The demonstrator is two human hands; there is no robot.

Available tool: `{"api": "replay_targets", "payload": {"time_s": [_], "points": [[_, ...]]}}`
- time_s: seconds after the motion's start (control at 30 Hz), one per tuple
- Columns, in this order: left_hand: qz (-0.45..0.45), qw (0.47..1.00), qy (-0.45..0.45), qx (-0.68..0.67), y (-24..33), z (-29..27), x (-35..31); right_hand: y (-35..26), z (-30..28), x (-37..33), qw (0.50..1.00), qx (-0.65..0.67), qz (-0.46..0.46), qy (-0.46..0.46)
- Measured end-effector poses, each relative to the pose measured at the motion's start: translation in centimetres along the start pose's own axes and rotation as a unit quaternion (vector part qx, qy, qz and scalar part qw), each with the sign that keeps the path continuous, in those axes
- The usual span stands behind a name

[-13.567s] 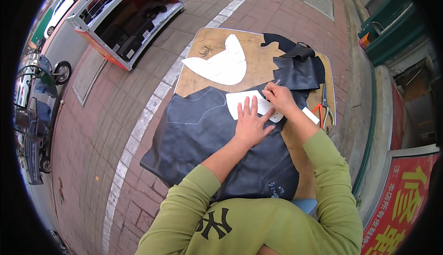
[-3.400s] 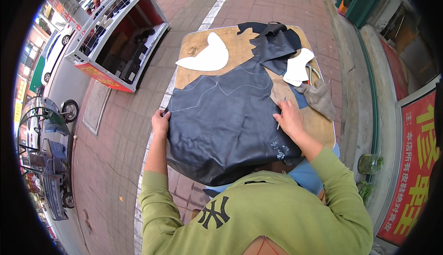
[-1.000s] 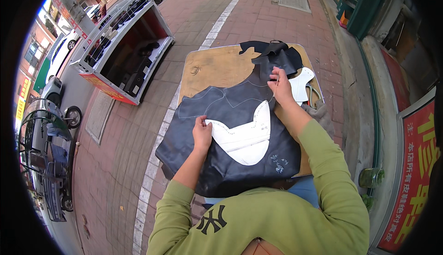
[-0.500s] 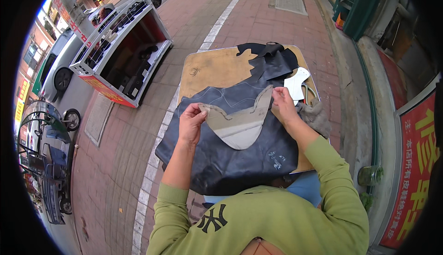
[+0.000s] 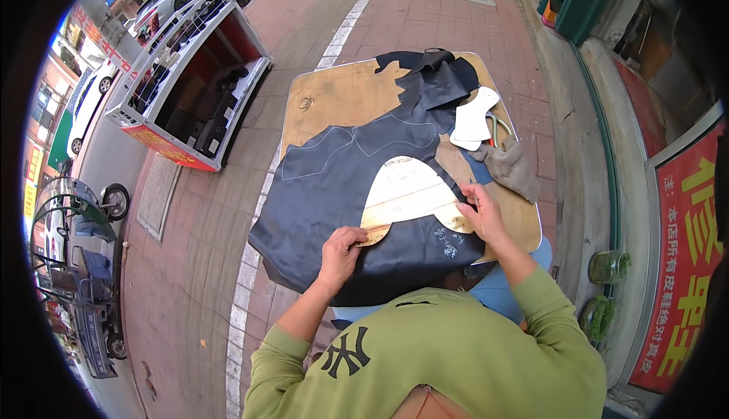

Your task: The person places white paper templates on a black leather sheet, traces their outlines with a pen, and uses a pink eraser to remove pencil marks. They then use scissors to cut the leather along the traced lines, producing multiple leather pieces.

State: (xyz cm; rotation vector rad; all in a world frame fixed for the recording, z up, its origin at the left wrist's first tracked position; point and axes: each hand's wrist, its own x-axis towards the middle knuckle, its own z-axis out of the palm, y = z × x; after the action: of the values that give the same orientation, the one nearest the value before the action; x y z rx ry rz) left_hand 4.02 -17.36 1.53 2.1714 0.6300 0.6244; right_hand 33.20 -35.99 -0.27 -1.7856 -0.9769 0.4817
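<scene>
two hands on one pale paper pattern [image 5: 410, 195], laid on dark leather sheet [image 5: 342, 184] over wooden board [image 5: 326, 100]. left hand [image 5: 340, 248] and right hand [image 5: 480, 214] pinch its lower corners. chalk outlines drawn; this tracing pending.

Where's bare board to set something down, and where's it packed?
Bare wood on the board lies at its far left, bordered by the dark leather sheet and far black scraps. The right side is crowded: small white pattern, grey rag. Both hands, left and right, press the pale pattern.
</scene>
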Motion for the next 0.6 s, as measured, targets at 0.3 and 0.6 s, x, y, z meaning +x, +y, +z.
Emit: {"api": "replay_targets", "payload": {"time_s": [0.3, 0.6], "points": [[0.012, 0.994, -0.001, 0.107, 0.1, 0.8, -0.1, -1.3, 0.1, -2.6, 0.949, -0.249, -0.185, -0.060], [-0.128, 0.987, -0.039, 0.089, 0.4, 2.1, 2.7, -0.3, 0.7, -2.0, 0.945, -0.244, -0.217, -0.024]]}}
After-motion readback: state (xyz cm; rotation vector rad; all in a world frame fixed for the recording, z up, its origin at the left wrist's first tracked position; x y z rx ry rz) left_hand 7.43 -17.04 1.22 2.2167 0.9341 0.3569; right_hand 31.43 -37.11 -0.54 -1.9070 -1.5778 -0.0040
